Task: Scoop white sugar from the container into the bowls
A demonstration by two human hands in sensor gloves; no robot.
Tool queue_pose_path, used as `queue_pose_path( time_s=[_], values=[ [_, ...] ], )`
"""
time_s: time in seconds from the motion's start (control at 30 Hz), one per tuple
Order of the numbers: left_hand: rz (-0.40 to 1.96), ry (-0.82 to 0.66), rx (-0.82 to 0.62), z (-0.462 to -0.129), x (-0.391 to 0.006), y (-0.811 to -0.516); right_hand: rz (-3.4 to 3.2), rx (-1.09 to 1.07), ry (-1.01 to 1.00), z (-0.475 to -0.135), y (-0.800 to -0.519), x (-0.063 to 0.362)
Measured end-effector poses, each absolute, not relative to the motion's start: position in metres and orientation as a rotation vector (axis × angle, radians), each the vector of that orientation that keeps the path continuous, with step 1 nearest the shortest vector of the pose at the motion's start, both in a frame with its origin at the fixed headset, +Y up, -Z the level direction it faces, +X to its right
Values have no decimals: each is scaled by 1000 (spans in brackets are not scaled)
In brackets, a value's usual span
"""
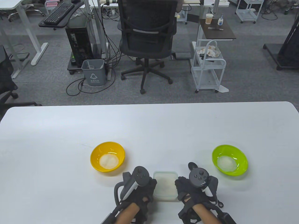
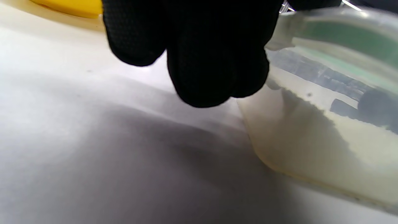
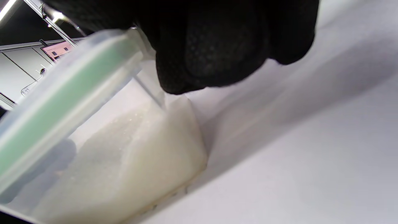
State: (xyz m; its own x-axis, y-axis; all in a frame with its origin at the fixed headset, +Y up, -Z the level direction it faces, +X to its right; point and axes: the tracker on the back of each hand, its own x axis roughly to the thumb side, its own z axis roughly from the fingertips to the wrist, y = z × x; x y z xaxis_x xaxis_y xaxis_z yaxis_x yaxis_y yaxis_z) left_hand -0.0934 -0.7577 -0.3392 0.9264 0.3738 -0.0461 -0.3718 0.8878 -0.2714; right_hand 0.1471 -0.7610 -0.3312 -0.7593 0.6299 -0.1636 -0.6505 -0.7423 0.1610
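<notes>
The container point(image 1: 165, 185) is a clear, square plastic box with rounded corners and a lid on top; the lid shows a pale green band along its rim in both wrist views. It stands on the white desk point(image 1: 149, 126) close to the near edge. Through the wall, white sugar point(image 3: 124, 168) fills the lower part of the box, its surface sloped and uneven, granular where the right wrist view shows it sharply.

The left hand point(image 1: 140, 191) is set against the container's left side and the right hand point(image 1: 190, 190) against its right side, each in a black glove with a tracker on its back. In the left wrist view the gloved fingers point(image 2: 205, 62) hang bunched together at the container's upper edge point(image 2: 326, 109); in the right wrist view the fingers point(image 3: 217, 46) are likewise bunched at the lid's corner. Whether either hand actually grips the box or only touches it cannot be told.

A yellow bowl point(image 1: 107, 156) stands left of the container and beyond it, apart from it, with a round patch of white sugar in its bottom. A green bowl point(image 1: 229, 159) stands right of the container, farther off than the yellow one, also with a white patch in its bottom. Both bowls sit upright.
</notes>
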Motion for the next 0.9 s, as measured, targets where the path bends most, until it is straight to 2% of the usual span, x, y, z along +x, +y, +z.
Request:
queue_pose_path(
  time_s=[0.23, 0.3, 0.5, 0.63, 0.73, 0.9],
  values=[
    [408, -10, -299, -342, -97, -755, 2491, -119, 227, -332, -758, 147],
    [391, -21, -258, -341, -98, -748, 2538, -93, 184, -332, -752, 147],
    [265, -189, -34, -330, -101, -702, 2792, 93, -189, -322, -710, 154],
    [147, -242, 14, -325, -111, -686, 2942, 256, -364, -312, -693, 160],
    [151, -243, 29, -322, -120, -688, 3032, 363, -450, -303, -693, 169],
    [126, -259, 28, -319, -127, -708, 3139, 418, -450, -298, -710, 178]
  ],
)
